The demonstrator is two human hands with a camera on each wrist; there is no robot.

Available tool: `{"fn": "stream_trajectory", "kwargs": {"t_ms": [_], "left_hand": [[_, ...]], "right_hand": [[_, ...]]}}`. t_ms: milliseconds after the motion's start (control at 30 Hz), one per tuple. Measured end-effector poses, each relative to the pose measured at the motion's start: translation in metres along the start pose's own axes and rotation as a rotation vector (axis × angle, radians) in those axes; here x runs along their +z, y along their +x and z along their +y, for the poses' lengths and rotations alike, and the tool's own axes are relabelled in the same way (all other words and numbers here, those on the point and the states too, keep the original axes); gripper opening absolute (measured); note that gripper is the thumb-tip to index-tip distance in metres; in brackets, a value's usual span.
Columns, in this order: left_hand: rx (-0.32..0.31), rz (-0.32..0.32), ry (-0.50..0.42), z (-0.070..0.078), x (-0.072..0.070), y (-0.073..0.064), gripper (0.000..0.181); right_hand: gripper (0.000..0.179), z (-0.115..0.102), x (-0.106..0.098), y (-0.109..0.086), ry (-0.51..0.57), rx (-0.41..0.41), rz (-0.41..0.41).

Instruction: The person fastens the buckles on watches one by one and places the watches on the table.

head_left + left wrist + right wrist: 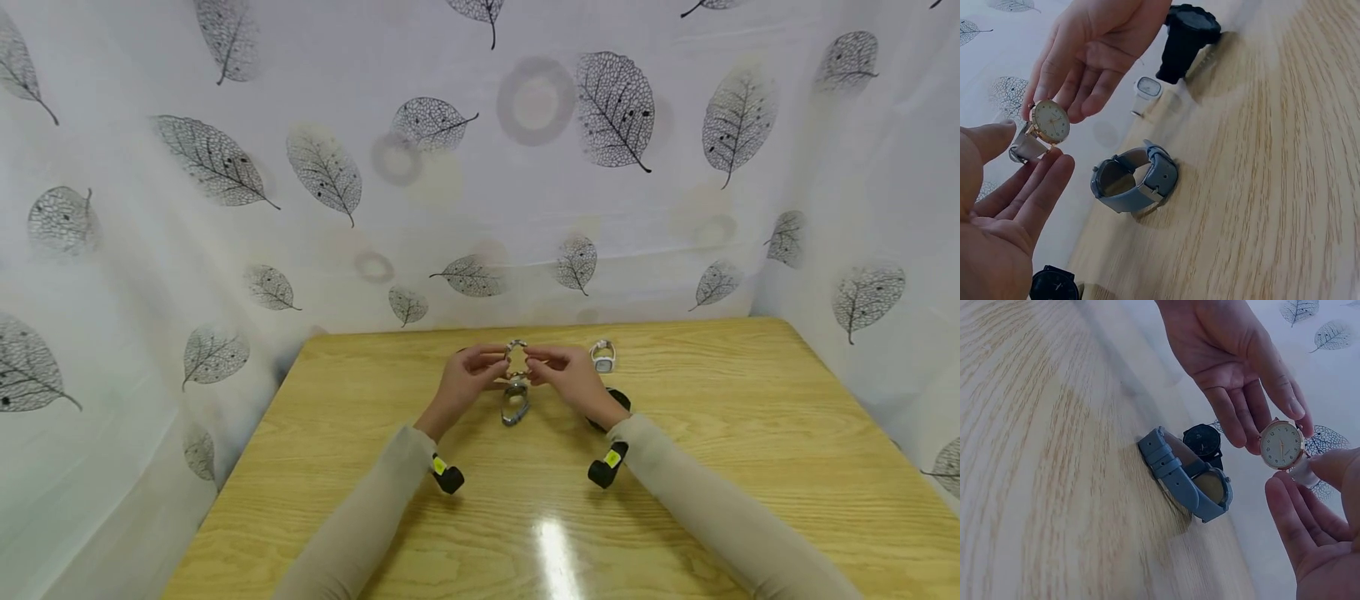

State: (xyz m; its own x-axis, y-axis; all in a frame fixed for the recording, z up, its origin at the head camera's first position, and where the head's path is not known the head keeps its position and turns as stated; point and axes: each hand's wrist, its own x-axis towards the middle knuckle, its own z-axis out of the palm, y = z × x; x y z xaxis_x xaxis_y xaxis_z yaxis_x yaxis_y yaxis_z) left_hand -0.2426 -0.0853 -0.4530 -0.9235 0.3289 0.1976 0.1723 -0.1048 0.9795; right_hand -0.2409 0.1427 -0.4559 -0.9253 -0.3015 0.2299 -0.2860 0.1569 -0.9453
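Note:
Both hands hold up one wristwatch (1051, 122) with a white dial, a gold-coloured rim and a pale strap. My left hand (462, 385) pinches it from the left, thumb and fingertips at its edge. From the other side my right hand (576, 379) pinches it in the same way. In the right wrist view the dial of the wristwatch (1281, 445) faces the camera, its strap partly hidden by the right hand's fingers. Just below the hands, a blue-grey watch (514, 408) stands on the wooden table (390, 517) with its strap buckled into a loop.
A white watch with a squarish face (602, 358) lies to the right, towards the back edge. A chunky black watch (1182, 47) sits near the right wrist, partly hidden in the head view. Another black watch (1202, 442) is on the left side. Leaf-patterned cloth (465, 208) hangs behind.

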Motion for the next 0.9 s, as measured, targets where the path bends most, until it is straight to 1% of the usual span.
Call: {"fn": "stream_trajectory", "kwargs": {"t_ms": [67, 133, 267, 400, 533, 667, 767, 900], "left_hand": [[0.013, -0.006, 0.01, -0.001, 0.0, 0.0, 0.035], [0.012, 0.001, 0.017, -0.002, 0.001, 0.0, 0.034], [-0.016, 0.029, 0.033, -0.002, 0.001, 0.001, 0.031], [-0.04, 0.039, 0.043, -0.004, 0.001, 0.002, 0.031], [-0.085, 0.051, 0.038, -0.002, 0.002, 0.008, 0.03], [-0.142, 0.068, -0.004, -0.002, 0.003, 0.018, 0.029], [-0.183, 0.06, -0.017, -0.001, 0.004, 0.024, 0.032], [-0.226, 0.021, 0.0, 0.001, 0.005, 0.032, 0.035]], "right_hand": [[0.037, 0.0, -0.001, 0.0, 0.006, -0.002, -0.005], [0.037, 0.001, -0.001, 0.001, 0.01, -0.002, -0.005], [0.036, 0.003, 0.0, 0.001, 0.022, 0.002, -0.004], [0.036, 0.003, 0.0, 0.001, 0.03, 0.015, -0.01], [0.037, 0.001, -0.003, 0.003, 0.017, 0.045, -0.018], [0.039, 0.001, -0.007, 0.008, 0.024, 0.06, -0.019], [0.038, 0.003, -0.011, 0.014, 0.033, 0.073, -0.019], [0.038, 0.004, -0.017, 0.02, 0.034, 0.132, -0.02]]}}
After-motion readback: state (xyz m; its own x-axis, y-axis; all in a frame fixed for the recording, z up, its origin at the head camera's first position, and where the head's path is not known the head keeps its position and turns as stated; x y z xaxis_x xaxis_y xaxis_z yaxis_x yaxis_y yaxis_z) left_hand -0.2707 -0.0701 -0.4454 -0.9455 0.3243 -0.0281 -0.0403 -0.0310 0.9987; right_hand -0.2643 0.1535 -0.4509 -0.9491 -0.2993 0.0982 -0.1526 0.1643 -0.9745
